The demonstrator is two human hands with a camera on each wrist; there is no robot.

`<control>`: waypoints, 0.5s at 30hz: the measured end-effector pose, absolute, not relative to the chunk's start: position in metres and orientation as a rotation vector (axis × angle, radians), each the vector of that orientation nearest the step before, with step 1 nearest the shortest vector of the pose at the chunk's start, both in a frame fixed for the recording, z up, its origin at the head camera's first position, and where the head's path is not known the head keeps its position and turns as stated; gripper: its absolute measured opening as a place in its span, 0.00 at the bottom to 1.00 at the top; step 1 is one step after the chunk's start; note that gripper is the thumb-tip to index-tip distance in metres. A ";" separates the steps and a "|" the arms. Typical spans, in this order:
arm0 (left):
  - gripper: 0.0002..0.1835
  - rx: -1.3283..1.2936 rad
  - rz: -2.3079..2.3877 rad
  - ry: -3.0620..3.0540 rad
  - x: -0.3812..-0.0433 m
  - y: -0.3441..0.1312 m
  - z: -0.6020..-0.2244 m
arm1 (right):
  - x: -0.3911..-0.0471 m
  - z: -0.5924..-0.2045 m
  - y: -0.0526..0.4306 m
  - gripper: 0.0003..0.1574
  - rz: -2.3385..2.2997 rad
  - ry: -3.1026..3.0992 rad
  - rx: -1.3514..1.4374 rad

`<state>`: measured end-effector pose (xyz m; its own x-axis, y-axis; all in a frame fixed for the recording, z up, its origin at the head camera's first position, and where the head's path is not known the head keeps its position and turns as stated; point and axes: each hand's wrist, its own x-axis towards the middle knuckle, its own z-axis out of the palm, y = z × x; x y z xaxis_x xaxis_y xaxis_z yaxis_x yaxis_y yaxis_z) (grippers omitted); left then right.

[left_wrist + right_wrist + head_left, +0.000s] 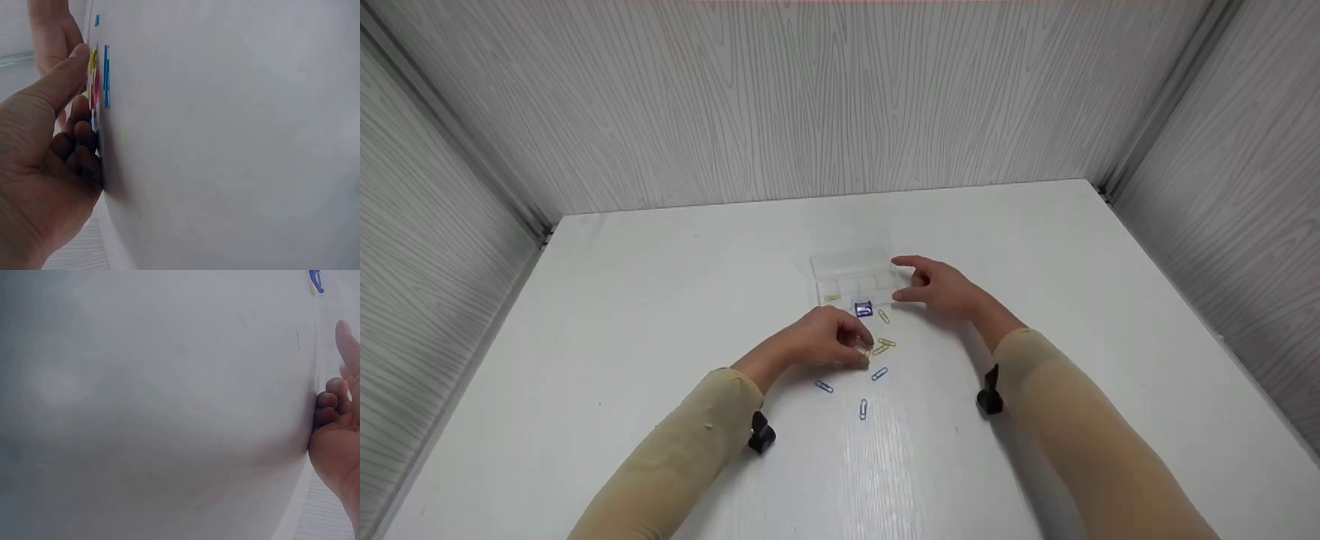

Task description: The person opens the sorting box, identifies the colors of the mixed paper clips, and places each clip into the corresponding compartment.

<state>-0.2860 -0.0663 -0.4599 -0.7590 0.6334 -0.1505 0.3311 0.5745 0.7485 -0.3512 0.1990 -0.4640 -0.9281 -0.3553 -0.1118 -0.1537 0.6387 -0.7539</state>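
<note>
On the table (937, 472), a blue paper clip (863, 409) lies nearest. Beyond it, the left hand (823, 337) curves thumb and fingers beside yellow paper clips (883, 346); whether it pinches one I cannot tell. Their overlap could make two lift together. Farther, the right hand (949, 291) spreads thumb and forefinger at the clear box's (877, 283) end; a nudge there might shift it.

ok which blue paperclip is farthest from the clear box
The blue paperclip lowest in the head view, running nearly vertically in the image; the left blue one and right blue one slant and lie nearer the clear box.
</note>
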 end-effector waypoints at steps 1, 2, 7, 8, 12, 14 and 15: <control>0.13 0.778 1.020 2.406 -0.286 -0.066 -0.460 | -0.351 -0.464 0.199 0.44 -1.171 2.608 -0.414; 0.13 0.778 1.018 2.406 -0.286 -0.066 -0.460 | -0.351 -0.464 0.199 0.44 -1.171 2.609 -0.411; 0.14 0.802 1.021 2.410 -0.287 -0.067 -0.461 | -0.352 -0.464 0.199 0.44 -1.147 2.618 -0.399; 0.14 0.810 1.023 2.411 -0.287 -0.067 -0.461 | -0.352 -0.464 0.199 0.43 -1.143 2.619 -0.397; 0.14 0.821 1.015 2.411 -0.287 -0.067 -0.462 | -0.351 -0.463 0.199 0.44 -1.137 2.617 -0.399; 0.13 0.818 1.005 2.414 -0.287 -0.067 -0.462 | -0.351 -0.463 0.199 0.44 -1.135 2.615 -0.396; 0.13 0.816 0.999 2.416 -0.287 -0.067 -0.462 | -0.351 -0.463 0.199 0.44 -1.133 2.614 -0.396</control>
<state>-0.2872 -0.0666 -0.4621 -0.7493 0.6479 -0.1370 0.3618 0.5739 0.7347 -0.3509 0.1987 -0.4625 -0.9277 -0.3493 -0.1316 -0.1428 0.6578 -0.7395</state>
